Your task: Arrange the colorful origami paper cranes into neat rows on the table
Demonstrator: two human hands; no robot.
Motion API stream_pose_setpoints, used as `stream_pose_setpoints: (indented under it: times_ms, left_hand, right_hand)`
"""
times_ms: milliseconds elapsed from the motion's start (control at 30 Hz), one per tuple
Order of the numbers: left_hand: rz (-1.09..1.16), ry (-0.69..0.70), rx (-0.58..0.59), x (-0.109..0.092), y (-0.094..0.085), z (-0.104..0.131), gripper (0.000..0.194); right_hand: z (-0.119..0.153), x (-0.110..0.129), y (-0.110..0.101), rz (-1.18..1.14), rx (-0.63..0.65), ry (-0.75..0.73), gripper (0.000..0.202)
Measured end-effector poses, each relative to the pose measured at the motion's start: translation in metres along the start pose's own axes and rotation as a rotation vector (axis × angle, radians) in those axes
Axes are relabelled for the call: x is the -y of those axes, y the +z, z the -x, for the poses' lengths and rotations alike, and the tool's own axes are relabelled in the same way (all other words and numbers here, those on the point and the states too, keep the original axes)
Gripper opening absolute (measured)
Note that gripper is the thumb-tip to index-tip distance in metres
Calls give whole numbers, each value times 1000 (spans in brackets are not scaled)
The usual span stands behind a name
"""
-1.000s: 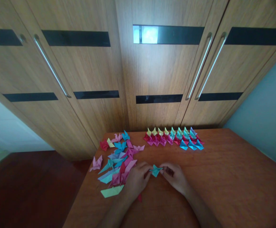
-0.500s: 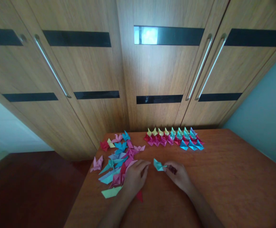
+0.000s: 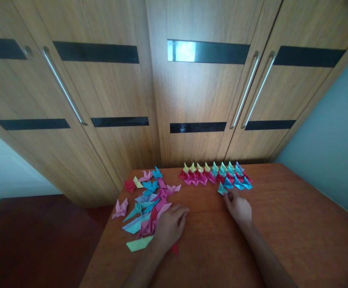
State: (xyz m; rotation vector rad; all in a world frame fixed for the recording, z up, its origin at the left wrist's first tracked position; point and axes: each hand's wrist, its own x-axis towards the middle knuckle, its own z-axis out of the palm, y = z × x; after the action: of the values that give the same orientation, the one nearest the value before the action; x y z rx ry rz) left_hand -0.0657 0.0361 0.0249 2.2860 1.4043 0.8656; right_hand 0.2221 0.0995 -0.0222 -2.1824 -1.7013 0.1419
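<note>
Between the fingertips of my right hand [image 3: 240,208] is a teal paper crane [image 3: 221,189], held at the near side of the arranged rows, just left of the blue paper cranes [image 3: 238,183]. My left hand [image 3: 171,226] rests palm down at the right side of a loose pile of paper cranes [image 3: 150,214], its fingers loosely bent and apart with nothing in them. A red paper piece [image 3: 175,249] shows partly from under the left wrist, and a pale green paper piece [image 3: 139,243] lies left of it.
Rows of yellow, teal, red and pink paper cranes [image 3: 202,176] stand at the table's far edge. A pink paper crane [image 3: 120,208] lies apart at the left edge of the brown table [image 3: 204,256]. Behind it rises a wooden wardrobe [image 3: 198,92]; a blue wall [image 3: 339,132] borders the right.
My right hand has moved forward and to the right with the teal paper crane, up to the rows. The left hand has stayed nearly still. The view has shifted slightly.
</note>
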Motion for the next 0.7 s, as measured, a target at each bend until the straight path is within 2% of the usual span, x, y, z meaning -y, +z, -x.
stream_pose_setpoints:
  times_ms: [100, 333, 700]
  left_hand:
    - [-7, -3, 12, 1, 0, 0, 28]
    - [-55, 27, 67, 1, 1, 0, 30]
    - [-74, 12, 101, -4, -2, 0, 29]
  right_hand:
    - [-3, 5, 1, 55, 70, 23, 26]
    - [-9, 12, 0, 108, 127, 75, 32]
    - [-18, 21, 0, 135, 125, 106, 34]
